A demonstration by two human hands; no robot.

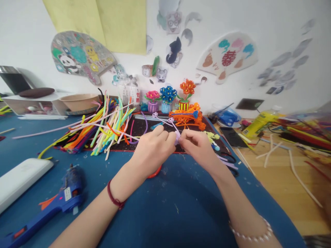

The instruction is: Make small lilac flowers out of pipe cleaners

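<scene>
My left hand (157, 146) is closed, with a lilac pipe cleaner (177, 137) bunched into a small looped shape at its fingertips. A long lilac stem trails out leftward from behind that fist. My right hand (198, 148) pinches the same lilac piece from the other side, thumb and forefinger together. Both hands meet above the front edge of a dark mat (126, 148). Just beyond them lie lilac stems ending in small looped blossoms (171, 120). Part of a red handle (155, 172) shows under my left wrist; the rest is hidden.
To the left lies a heap of coloured pipe cleaners (111, 131), with a blue glue gun (69, 196) and a white case (23, 181) nearer. Potted pipe-cleaner flowers (168, 94) and an orange pile (191, 117) stand behind. At right are a phone (232, 137) and a yellow bottle (261, 122).
</scene>
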